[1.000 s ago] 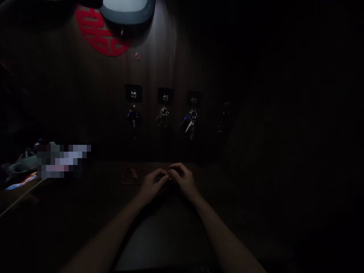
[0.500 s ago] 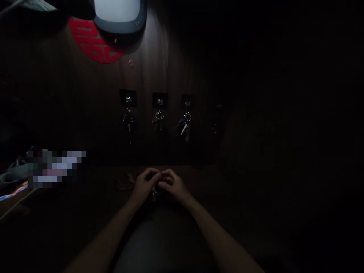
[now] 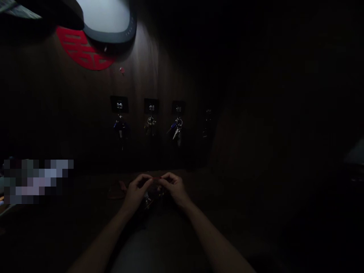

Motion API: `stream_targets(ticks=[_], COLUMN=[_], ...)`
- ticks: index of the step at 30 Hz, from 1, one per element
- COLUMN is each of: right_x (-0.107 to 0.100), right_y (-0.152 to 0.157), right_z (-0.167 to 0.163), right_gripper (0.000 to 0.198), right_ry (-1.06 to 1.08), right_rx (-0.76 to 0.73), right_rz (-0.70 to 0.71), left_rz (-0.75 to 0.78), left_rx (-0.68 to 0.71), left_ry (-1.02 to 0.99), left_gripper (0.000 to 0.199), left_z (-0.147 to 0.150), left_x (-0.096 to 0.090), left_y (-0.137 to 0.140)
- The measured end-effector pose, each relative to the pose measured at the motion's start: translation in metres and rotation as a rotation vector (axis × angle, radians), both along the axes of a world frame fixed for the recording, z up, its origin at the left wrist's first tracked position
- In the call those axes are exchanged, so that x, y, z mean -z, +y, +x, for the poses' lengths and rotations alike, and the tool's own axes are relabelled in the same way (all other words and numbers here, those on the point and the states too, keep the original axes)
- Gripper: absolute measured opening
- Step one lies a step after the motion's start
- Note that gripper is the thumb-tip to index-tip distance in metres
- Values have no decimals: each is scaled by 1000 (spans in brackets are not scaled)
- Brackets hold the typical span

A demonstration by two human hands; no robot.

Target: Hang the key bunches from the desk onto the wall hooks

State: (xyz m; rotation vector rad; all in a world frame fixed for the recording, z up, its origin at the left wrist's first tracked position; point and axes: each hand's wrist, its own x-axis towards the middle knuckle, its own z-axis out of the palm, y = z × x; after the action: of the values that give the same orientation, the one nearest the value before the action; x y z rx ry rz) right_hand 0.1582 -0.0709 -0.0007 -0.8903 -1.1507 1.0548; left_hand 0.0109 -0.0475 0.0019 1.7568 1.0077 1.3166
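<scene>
In dim light, my left hand (image 3: 135, 191) and my right hand (image 3: 175, 188) are close together at the lower middle. Each pinches with thumb and fingers at one end of a thin red strip (image 3: 156, 178), which spans the gap between them. Just below it are small shiny metal pieces (image 3: 148, 201), too dark to name. It is unclear whether they hang from the strip or lie beneath it. Left of my left hand lies a flat reddish-brown piece (image 3: 115, 191), its kind hard to make out.
On the dark wood panel (image 3: 139, 68) ahead, several hooks hold key bunches (image 3: 178, 127). Above are a red round paper cut-out (image 3: 85, 53) and a lit lamp-like device (image 3: 105, 22). A blurred-out pale item (image 3: 47, 182) is at the left.
My hands have drawn slightly apart, and the red strip now shows between them. The whole view has shifted, with the panel and hooks sitting further left and a bit lower.
</scene>
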Motion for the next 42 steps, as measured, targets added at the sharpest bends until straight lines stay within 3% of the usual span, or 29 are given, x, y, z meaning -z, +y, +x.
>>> stream_targets(ticks=[3,7,18,23,31,42], right_x=[-3,-20,-131,-159,-157,-124], right_y=[4,9,40,61,85,86], right_z=[11,42,137,153,163,163], right_gripper=[26,23,20,16,18,18], right_ry=[11,136,350,325,216,187], right_rx=[83,305,700,766,848,842], right_rz=[31,141,360,395,287,208], left_rz=[37,88,125,124,98,76], left_rx=[-28,-89,-45,-40,-36,-19], left_ry=[56,159,270,278,264,285], left_gripper=[24,23,23,23,20,23], left_z=[-2,-8,-13,-12,-11,-13], left_x=[1,11,33,34,27,28], left_y=[1,9,26,27,23,24])
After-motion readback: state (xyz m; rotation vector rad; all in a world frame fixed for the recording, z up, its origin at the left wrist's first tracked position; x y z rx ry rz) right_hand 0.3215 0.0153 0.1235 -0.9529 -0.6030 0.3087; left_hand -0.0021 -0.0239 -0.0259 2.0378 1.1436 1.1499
